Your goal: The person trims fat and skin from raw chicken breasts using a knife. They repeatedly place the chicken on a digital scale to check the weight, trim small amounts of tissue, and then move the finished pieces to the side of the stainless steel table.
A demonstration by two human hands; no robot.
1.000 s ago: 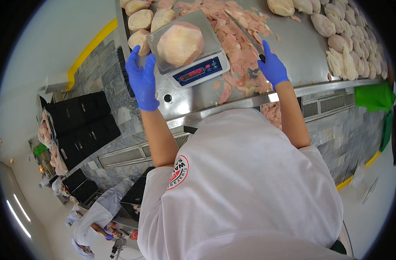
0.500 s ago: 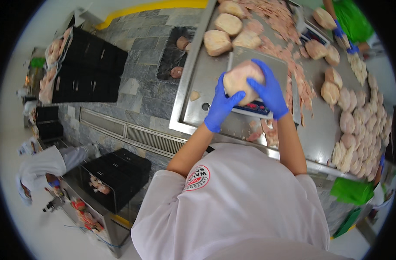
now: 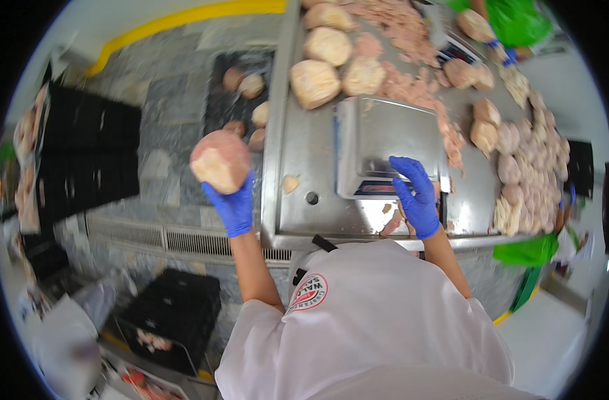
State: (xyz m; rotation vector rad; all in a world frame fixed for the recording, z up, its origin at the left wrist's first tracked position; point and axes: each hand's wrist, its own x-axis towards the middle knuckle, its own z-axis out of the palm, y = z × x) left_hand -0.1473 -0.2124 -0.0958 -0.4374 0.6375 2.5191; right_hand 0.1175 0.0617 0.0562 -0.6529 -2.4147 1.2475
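Note:
A rounded ball of raw meat (image 3: 220,162), pink on top with a pale skin-like patch, rests in my blue-gloved left hand (image 3: 232,209). That hand is out past the table's left edge, above the floor, its fingers cupped under and behind the meat. My right hand (image 3: 418,197), also in a blue glove, holds nothing, with thumb and fingers apart over the front right of the scale (image 3: 399,137). No meat sits on the scale's steel plate. Left of the scale, a small pale scrap (image 3: 290,184) lies on the table.
Several meat balls (image 3: 328,45) stand at the table's (image 3: 271,173) far left. Flat trimmings (image 3: 411,83) spread behind the scale. Many pale pieces (image 3: 528,167) lie at right, near another person's gloved hand (image 3: 511,55). A black crate (image 3: 214,93) holding meat balls sits beyond the left edge.
The meat ball has left the scale area, carried left past the table edge by my left hand. My right hand has let go of it and come lower. The view has shifted.

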